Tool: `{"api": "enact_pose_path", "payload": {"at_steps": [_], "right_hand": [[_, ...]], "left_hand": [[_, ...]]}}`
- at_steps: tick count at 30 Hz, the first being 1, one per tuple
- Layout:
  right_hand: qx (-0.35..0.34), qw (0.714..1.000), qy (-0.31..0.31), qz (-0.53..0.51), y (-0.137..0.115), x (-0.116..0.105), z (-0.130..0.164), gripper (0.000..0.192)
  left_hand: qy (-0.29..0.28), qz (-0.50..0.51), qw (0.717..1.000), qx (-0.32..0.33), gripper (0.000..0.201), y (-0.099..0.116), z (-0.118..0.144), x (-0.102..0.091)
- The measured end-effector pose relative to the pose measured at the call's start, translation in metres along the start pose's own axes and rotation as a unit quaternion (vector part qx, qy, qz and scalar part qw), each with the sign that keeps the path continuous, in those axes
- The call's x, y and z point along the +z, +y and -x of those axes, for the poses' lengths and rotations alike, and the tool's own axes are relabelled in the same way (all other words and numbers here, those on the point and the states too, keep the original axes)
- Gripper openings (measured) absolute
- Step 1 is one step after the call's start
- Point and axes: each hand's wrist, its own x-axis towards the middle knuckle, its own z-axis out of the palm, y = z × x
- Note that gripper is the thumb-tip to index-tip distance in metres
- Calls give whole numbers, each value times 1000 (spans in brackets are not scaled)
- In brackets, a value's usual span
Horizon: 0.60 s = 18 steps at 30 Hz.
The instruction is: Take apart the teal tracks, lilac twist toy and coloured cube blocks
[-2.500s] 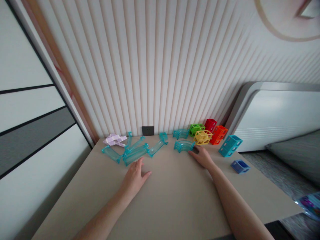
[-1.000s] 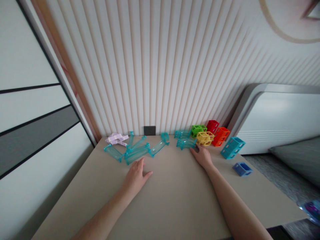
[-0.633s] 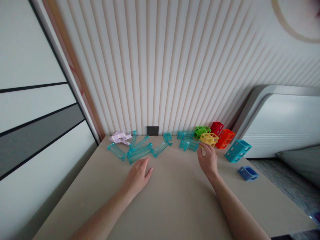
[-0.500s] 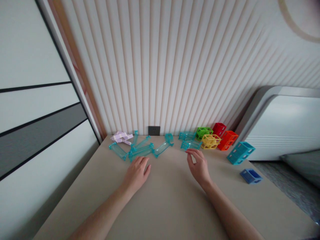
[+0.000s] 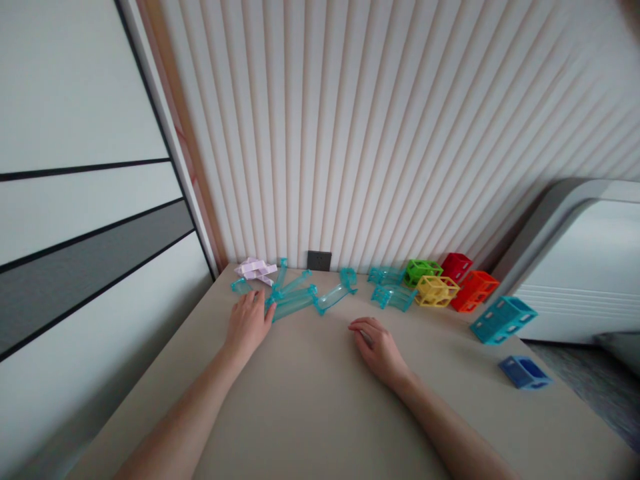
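My left hand [image 5: 249,319] reaches over the leftmost clear teal track piece [image 5: 241,286], its fingers covering the near part of that piece. The thumb stands apart, beside the overlapping teal track pieces [image 5: 295,302]; whether it touches them I cannot tell. My right hand [image 5: 379,347] is low over the table, fingers loosely bent, holding nothing visible. Ahead of it lie one angled teal track piece [image 5: 334,299] and a curved one [image 5: 396,297]. No piece appears lifted.
Lilac pieces [image 5: 256,269] are heaped at the back left. On the right stand green [image 5: 423,271], yellow [image 5: 437,291], red [image 5: 457,266], orange [image 5: 475,291], teal [image 5: 503,321] and blue [image 5: 525,372] block frames. A ribbed wall [image 5: 320,133] with a black socket [image 5: 319,261] borders the table [image 5: 310,413].
My left hand has moved left onto the leftmost teal track piece. My right hand has drawn back toward me and left, away from the curved teal piece. The view has shifted slightly.
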Motion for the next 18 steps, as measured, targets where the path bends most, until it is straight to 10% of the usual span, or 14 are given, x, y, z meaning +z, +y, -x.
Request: {"api": "enact_pose_path", "payload": {"at_steps": [18], "right_hand": [[21,1000,-11,-6,0,-2,-1,24]], "left_hand": [[-67,-11,998,6,24,-3,0,3]]}}
